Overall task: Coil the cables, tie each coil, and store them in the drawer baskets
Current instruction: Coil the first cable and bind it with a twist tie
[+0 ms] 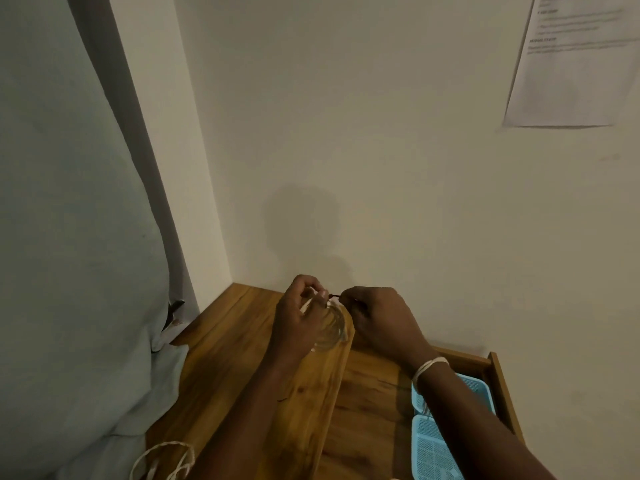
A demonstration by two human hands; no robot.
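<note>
Holding a coil of pale cable point(331, 329) above the wooden surface point(239, 327), the left hand point(298, 317) has its fingers point(306, 284) curled around the upper part of the loops, so the coil hangs down from the hand and its lower edge is near the wood. The right hand point(377, 320) is just beside it, and its fingers point(348, 294) pinch the end of a thin dark tie point(334, 295) that runs across to the top of the coil at the left hand. The tie is small and I cannot tell how many times it goes around the cable. A white band point(427, 367) sits around the right wrist.

To the right of the surface a wooden drawer point(502, 386) stands open, and two light blue perforated baskets point(438, 448) lie inside it, one behind the other, partly hidden by the right forearm. What lies in them I cannot tell.

At the bottom edge, near the left corner of the surface, some loops of a white cord point(162, 457) are visible. A pale cloth point(79, 271) covers the left side of the view, and a printed sheet of paper point(571, 60) hangs on the wall at the upper right; its text is too blurred to read
</note>
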